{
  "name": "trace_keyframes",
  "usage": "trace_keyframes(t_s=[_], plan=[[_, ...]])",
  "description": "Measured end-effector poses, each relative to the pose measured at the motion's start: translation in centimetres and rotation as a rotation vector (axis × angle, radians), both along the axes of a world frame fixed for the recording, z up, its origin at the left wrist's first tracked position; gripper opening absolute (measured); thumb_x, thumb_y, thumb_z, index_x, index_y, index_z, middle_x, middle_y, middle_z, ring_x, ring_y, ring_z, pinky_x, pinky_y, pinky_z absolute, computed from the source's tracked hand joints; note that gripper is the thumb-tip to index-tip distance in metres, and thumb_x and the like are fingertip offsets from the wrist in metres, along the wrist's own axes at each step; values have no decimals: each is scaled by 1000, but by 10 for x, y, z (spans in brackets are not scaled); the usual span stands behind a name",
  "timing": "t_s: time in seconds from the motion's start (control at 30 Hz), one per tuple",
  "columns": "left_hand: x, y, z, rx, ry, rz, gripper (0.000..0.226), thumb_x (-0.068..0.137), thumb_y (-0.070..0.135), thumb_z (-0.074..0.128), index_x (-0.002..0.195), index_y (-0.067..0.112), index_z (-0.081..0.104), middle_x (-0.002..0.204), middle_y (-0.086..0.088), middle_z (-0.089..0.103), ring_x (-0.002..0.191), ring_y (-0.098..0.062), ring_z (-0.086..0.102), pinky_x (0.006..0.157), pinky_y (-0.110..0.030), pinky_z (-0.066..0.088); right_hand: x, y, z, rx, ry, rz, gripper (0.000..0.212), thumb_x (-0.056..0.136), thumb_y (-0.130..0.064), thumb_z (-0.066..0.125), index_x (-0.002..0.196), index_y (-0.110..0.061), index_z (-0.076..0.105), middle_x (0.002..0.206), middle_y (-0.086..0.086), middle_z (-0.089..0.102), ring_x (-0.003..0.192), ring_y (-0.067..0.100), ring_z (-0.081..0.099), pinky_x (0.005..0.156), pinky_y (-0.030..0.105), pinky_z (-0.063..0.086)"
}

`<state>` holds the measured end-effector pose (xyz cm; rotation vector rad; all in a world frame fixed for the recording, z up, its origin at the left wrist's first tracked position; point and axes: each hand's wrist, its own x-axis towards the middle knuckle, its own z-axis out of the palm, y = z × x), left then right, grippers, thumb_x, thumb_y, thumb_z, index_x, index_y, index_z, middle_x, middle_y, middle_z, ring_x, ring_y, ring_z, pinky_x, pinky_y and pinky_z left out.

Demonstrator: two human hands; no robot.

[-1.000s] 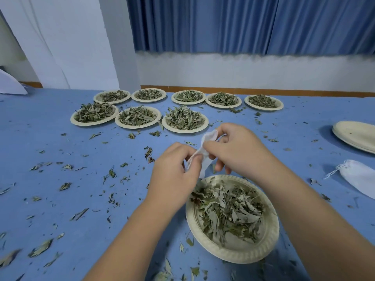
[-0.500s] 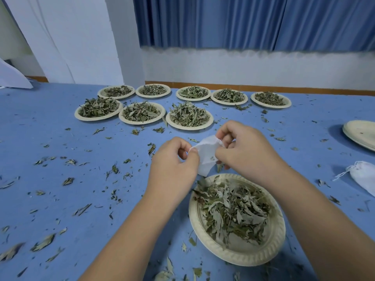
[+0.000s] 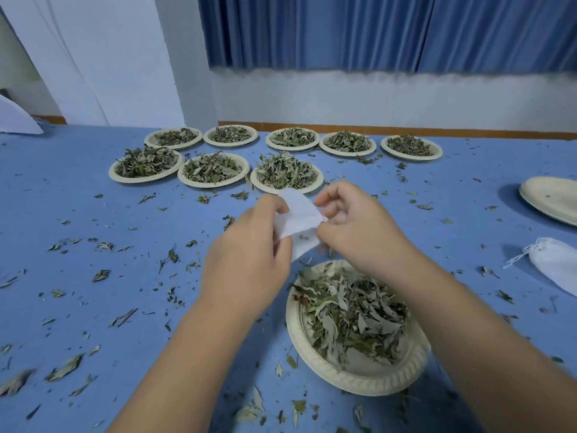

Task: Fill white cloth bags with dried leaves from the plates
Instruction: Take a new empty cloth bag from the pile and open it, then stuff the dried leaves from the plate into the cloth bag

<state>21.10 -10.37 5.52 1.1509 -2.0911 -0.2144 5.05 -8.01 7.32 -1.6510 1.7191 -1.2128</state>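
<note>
Scraps of dried grey-green leaf (image 3: 65, 368) lie scattered over the blue cloth-covered table (image 3: 62, 198). Just past the nearest of them, right of centre, sits a round cream paper plate (image 3: 359, 382) bearing a loose heap of dried leaves (image 3: 352, 320). Above the plate's far rim both hands meet on a small white cloth bag (image 3: 299, 218), held off the table. The left hand (image 3: 246, 260) pinches the bag's left edge between thumb and curled fingers. The right hand (image 3: 359, 226) pinches its right edge likewise, so the fabric spans between them. Whether the bag's mouth is open cannot be told. To the right, well apart, a plump white drawstring bag (image 3: 555, 267) lies on the table, and beyond it a stack of cream paper plates (image 3: 552, 198). Farther back stand three leaf-filled plates (image 3: 212, 185) in a row, then five more such plates (image 3: 292, 148) near the table's far edge, below a pleated blue curtain (image 3: 374, 29).
</note>
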Motion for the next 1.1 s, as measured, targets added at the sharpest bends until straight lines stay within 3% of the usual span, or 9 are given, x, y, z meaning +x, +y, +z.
trace_keyframes(t_s=[0.1, 0.2, 0.3, 0.4, 0.5, 0.63, 0.8, 0.97, 1.1], plan=[[-2, -2, -5, 151, -82, -62, 19, 92, 20, 52, 110, 27, 52, 62, 6, 48, 58, -11, 49, 49, -33, 38, -6, -1, -3, 109, 180, -83, 18, 79, -16, 58, 88, -30, 50, 68, -4, 60, 56, 18, 61, 53, 38, 50], [-2, -4, -8, 277, 124, -123, 15, 93, 19, 56, 94, 34, 56, 58, 6, 54, 57, -10, 54, 48, -24, 40, -9, 0, 0, 146, 300, -116, 15, 76, -22, 60, 89, -27, 53, 68, 1, 64, 61, 24, 62, 55, 39, 49], [-2, -9, -8, 381, 319, -147, 21, 91, 17, 58, 87, 37, 61, 56, 11, 52, 45, -5, 44, 43, -14, 32, -11, 1, 2, 251, 336, -104, 15, 76, -23, 63, 89, -26, 55, 70, -1, 64, 49, 12, 58, 45, 27, 41], [-1, -9, -5, 478, 446, -231, 19, 91, 19, 61, 86, 35, 69, 59, 9, 52, 40, -6, 36, 41, -16, 31, -11, 1, 4, 296, 362, -82, 9, 77, -21, 61, 85, -24, 58, 65, -3, 65, 37, 4, 49, 39, 19, 36], [-1, -8, -2, 491, 500, -268, 15, 91, 21, 64, 84, 30, 73, 60, 11, 55, 40, -7, 34, 40, -17, 30, -13, 4, 10, 313, 322, -60, 9, 79, -21, 61, 87, -23, 60, 60, -2, 67, 37, 8, 51, 40, 22, 41], [1, -7, -2, 297, 566, -200, 15, 91, 22, 64, 81, 31, 72, 65, 12, 61, 47, -6, 44, 44, -15, 33, -15, 12, 23, 242, 292, -82, 16, 84, -43, 64, 89, -28, 63, 63, -2, 67, 39, 4, 54, 48, 24, 45], [4, -9, -4, 31, 535, -90, 11, 85, 26, 60, 84, 28, 71, 69, 9, 64, 54, -1, 49, 51, -10, 33, -6, 36, 18, 154, 435, -70, 36, 81, -55, 60, 104, -28, 66, 87, -15, 61, 67, -3, 53, 61, 18, 39], [0, -13, -10, -3, 327, -71, 9, 89, 13, 63, 84, 14, 71, 70, 12, 60, 62, 5, 49, 56, -6, 34, 9, 58, -5, 285, 720, 84, 63, 79, -71, 47, 131, -36, 49, 118, -13, 44, 108, 5, 43, 82, 23, 38], [-3, -14, -13, -3, 255, -65, 10, 89, 13, 62, 84, 13, 71, 71, 12, 59, 67, 4, 50, 59, -10, 36, 11, 61, -12, 309, 803, 111, 62, 80, -70, 49, 131, -36, 46, 119, -11, 40, 116, 8, 35, 89, 27, 38]])
